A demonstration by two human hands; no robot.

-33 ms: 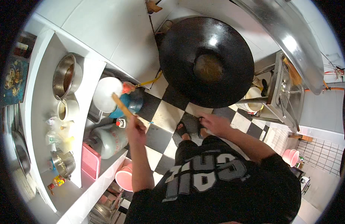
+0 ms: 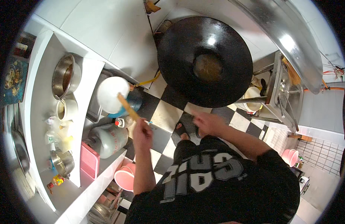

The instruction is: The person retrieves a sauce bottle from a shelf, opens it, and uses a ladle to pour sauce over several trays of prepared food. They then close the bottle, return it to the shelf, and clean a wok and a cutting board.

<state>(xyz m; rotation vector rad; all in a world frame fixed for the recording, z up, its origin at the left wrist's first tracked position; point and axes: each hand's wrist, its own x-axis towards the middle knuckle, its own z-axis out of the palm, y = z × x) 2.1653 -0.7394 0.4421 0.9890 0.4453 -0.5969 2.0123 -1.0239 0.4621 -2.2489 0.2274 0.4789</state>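
Wooden stick (image 2: pixel 128 107) is gripped at its lower end by the closed left hand (image 2: pixel 142 131); long axis runs diagonally, free end pointed up-left from the grip, over the white lid (image 2: pixel 111 93). Right hand (image 2: pixel 207 123) is blurred, empty, fingers loosely open, just below the black wok (image 2: pixel 187 48). Gas cylinder (image 2: pixel 107 138) is seen left of the grip.

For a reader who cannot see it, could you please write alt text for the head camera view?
Seen from above, a person in a black printed shirt grips a wooden handle in the left hand, while the empty right hand hovers just below a large black wok. On the left, a white counter carries steel pots, with a gas cylinder below on the checkered floor.
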